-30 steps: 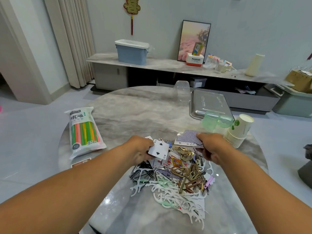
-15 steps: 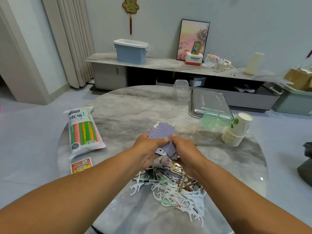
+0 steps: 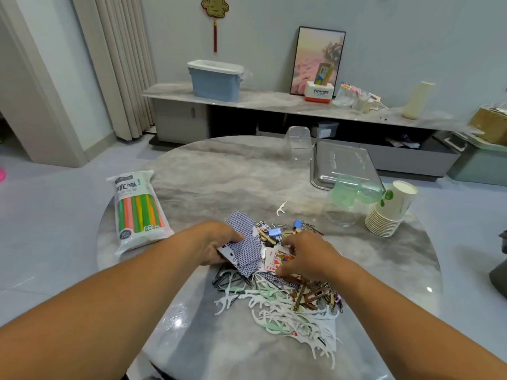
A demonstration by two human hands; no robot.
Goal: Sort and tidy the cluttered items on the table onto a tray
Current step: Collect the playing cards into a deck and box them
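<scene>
Clutter (image 3: 277, 292) is lying heaped near the table's (image 3: 219, 171) front edge, while the tray (image 3: 343, 165) at the far right edge is sitting bare, so sorting is barely starting. Left hand (image 3: 219, 244) is gripping blue-backed cards (image 3: 247, 242); right hand (image 3: 307, 256) is pinching a face card (image 3: 277, 259).

Table: round grey marble top (image 3: 219, 171).
Left of the left hand: straw pack (image 3: 137, 209).
Under both hands: heap of cards, floss picks and clips (image 3: 277, 292).
Beyond the right hand: steel tray (image 3: 343, 163), clear cups, paper cup stack (image 3: 389, 215).
</scene>
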